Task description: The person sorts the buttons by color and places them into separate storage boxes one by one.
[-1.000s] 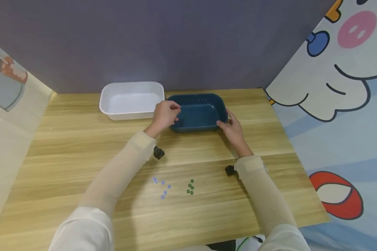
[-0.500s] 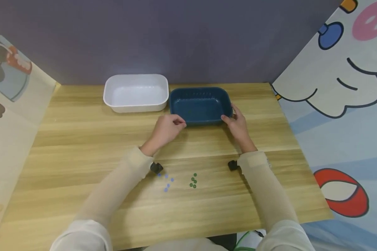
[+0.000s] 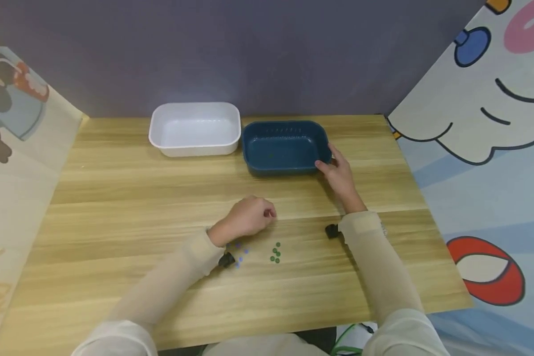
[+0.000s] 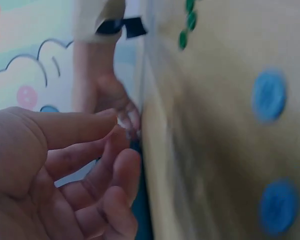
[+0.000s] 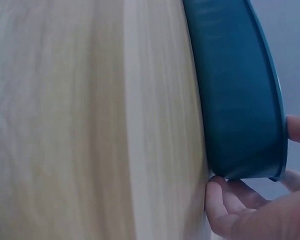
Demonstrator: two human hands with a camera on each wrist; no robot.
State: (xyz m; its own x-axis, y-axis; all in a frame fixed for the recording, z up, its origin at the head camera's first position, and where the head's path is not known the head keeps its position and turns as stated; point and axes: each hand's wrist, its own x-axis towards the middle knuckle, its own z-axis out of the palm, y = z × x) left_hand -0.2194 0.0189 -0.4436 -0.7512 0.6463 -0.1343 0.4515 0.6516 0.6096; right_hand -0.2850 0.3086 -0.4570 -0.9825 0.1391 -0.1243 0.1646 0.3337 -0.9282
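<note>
My left hand (image 3: 251, 216) is over the middle of the table, its fingers loosely curled. In the left wrist view, its thumb and index fingertips (image 4: 115, 131) come close together and nothing shows between them. Several blue buttons (image 4: 270, 96) lie on the table near that wrist, partly covered by it in the head view. Several green buttons (image 3: 275, 251) lie in a small group to their right. My right hand (image 3: 338, 175) grips the near right corner of a dark teal tray (image 3: 282, 171), thumb over the rim and fingers on the outer wall. A small green spot (image 3: 270, 155) shows inside this tray.
A white tray (image 3: 195, 150) stands left of the teal one, close beside it at the back of the wooden table (image 3: 115, 207). Behind both rises a grey wall panel (image 3: 204, 54). Printed cartoon walls flank the table. Black wrist cameras (image 3: 332, 231) sit under the forearms.
My left hand has drawn back from over the teal tray toward the buttons. The right hand keeps its grip on the tray corner. The head view has shifted slightly.
</note>
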